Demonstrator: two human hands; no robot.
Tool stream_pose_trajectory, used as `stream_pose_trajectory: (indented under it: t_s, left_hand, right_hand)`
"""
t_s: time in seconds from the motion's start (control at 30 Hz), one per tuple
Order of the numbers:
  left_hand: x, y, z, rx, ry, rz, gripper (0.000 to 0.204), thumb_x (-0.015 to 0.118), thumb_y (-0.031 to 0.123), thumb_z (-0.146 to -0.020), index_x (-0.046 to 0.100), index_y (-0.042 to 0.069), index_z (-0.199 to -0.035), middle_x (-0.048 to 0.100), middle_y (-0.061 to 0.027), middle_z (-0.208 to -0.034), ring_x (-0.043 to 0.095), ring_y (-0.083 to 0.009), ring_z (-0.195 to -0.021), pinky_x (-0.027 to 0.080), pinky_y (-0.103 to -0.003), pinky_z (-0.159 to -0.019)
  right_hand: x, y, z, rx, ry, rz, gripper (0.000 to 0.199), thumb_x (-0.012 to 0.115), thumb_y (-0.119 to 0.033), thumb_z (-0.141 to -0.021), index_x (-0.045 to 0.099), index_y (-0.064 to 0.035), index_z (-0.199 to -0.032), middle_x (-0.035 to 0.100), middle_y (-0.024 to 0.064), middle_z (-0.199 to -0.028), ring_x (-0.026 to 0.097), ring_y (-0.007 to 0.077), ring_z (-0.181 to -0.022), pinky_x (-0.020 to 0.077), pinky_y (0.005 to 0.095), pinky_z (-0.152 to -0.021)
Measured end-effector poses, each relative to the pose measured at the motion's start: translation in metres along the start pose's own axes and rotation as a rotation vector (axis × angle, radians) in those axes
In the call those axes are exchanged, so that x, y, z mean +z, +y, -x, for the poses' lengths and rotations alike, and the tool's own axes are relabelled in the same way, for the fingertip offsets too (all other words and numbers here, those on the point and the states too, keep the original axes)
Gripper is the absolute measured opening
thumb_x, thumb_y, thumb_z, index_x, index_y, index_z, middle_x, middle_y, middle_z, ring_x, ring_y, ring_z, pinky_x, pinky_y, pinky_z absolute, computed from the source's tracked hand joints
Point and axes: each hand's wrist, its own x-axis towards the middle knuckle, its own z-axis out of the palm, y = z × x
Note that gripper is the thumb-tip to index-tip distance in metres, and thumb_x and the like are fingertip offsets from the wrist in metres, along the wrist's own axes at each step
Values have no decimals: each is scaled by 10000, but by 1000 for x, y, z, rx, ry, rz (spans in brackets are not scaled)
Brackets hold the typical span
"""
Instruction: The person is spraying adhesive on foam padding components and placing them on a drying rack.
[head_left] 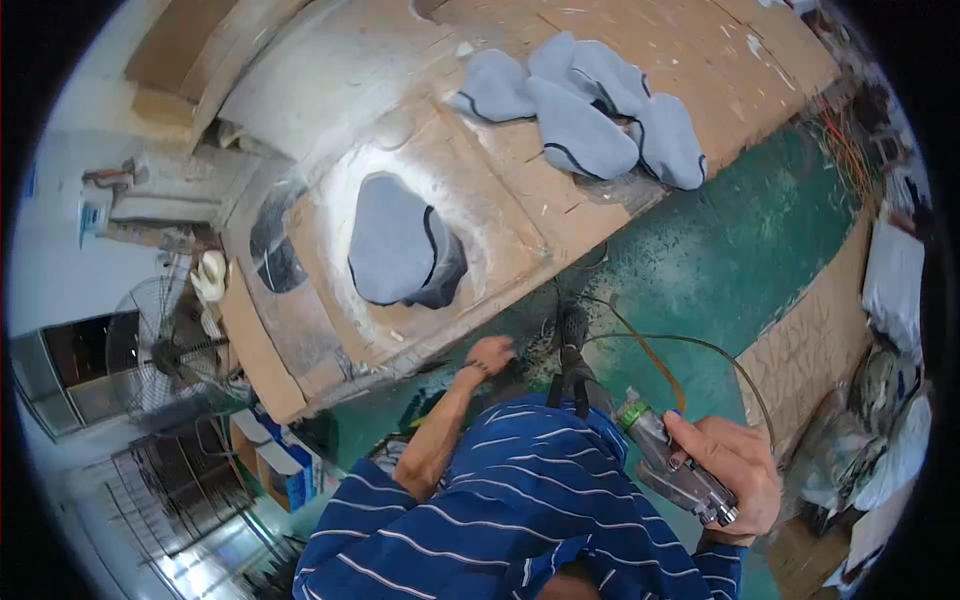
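My right hand (735,470) is wrapped around a spray gun (668,455) with a green ring near its far end, held to the right of my body. My left hand (490,354) hangs just off the table's near edge, holding nothing, its fingers loosely apart. Beyond it on the table, a grey fabric piece with black edging (392,238) stands raised on a dark base, ringed by white residue on the cardboard. Farther right lies a loose group of similar grey fabric pieces (585,125), several of them overlapping.
Cardboard sheets (500,200) cover the worktable. A thin hose (715,345) loops over the green floor (740,240). On the left stand a fan (165,350) and a box (270,460). Plastic bags (850,440) and flattened cardboard (810,350) lie at the right.
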Motion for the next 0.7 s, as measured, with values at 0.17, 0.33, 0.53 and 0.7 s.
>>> stream_pose_trajectory:
  t_s: [0.17, 0.33, 0.53, 0.7]
  left_hand:
    - [61, -153, 131, -667, -54, 136, 440, 668, 414, -867, 747, 123, -1187, 724, -178, -1190, 666, -386, -1133, 523, -481, -987]
    - [159, -232, 217, -871, 105, 628, 292, 729, 282, -837, 796, 142, -1085, 768, -76, -1107, 724, -280, -988, 570, -395, -828]
    - [209, -245, 242, -837, 48, 1392, 148, 656, 113, -890, 783, 177, -931, 710, -11, -825, 649, -150, -684, 478, -339, -527]
    - [204, -237, 238, -862, 220, 1201, 141, 688, 140, -900, 788, 152, -999, 709, -24, -807, 661, -138, -684, 483, -339, -520]
  right_hand:
    - [25, -29, -27, 31, 23, 159, 584, 777, -34, -669, 709, 23, -1246, 696, 105, -758, 675, 238, -639, 530, 333, -599]
    - [54, -58, -49, -70, 31, 205, 585, 732, -34, -702, 693, 12, -1284, 688, 103, -757, 669, 234, -648, 504, 329, -595]
    - [98, -107, -67, -124, -3, 281, 594, 728, -202, -743, 678, 61, -1274, 649, 129, -761, 634, 239, -651, 463, 321, -603]
    - [136, -154, -74, -180, -115, 318, 627, 740, -70, -716, 648, 43, -1326, 679, 148, -822, 663, 286, -679, 504, 339, -627]
